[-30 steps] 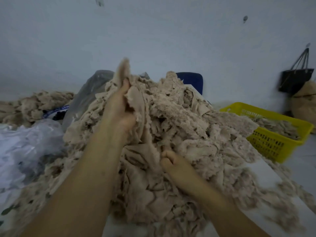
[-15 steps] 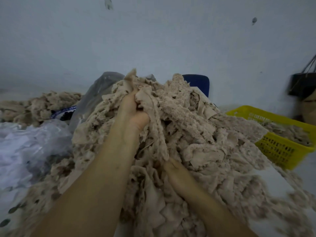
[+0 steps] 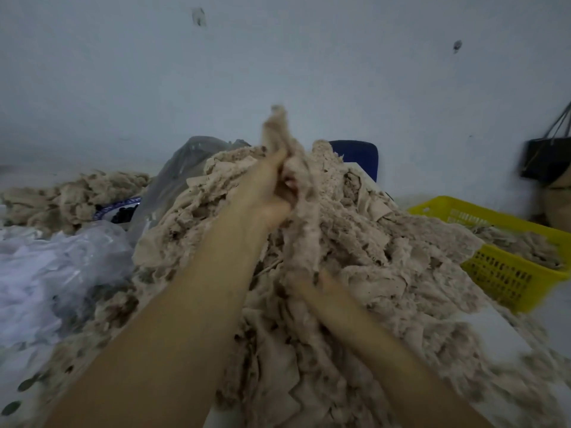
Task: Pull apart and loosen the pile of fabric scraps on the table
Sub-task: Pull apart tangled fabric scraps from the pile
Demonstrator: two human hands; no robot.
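In the head view, your left hand [image 3: 267,193] sits just above the middle of the frame, raised over the crest of the pile of fabric scraps [image 3: 386,248]. Its fingers are curled tight round a bunch of beige scraps [image 3: 279,128]. The bunch sticks up, blurred, above your fist and hangs below it as a thick rope down the pile's front slope.

Your right hand [image 3: 318,287] lies lower, a little right of centre, pushed into the cloth at the foot of that rope. It is blurred and its fingers are buried, so you cannot tell whether it grips anything or how far open it is. Both your bare forearms reach in from the bottom edge.

The pile fills the middle and lower part of the frame, heaped on a white table [image 3: 494,332]. The table's bare top shows at lower right, with loose scraps strewn over it.

At the right edge a yellow basket [image 3: 506,278] stands beside the pile with more scraps inside. A blue chair back [image 3: 360,156] shows behind the crest. A grey plastic bag [image 3: 179,171] leans against the pile's upper left side, and crumpled white plastic sheeting [image 3: 46,273] spreads across the left. A smaller heap of scraps [image 3: 71,193] lies at far left. A black bag [image 3: 545,162] hangs against the wall [image 3: 278,57] at far right.
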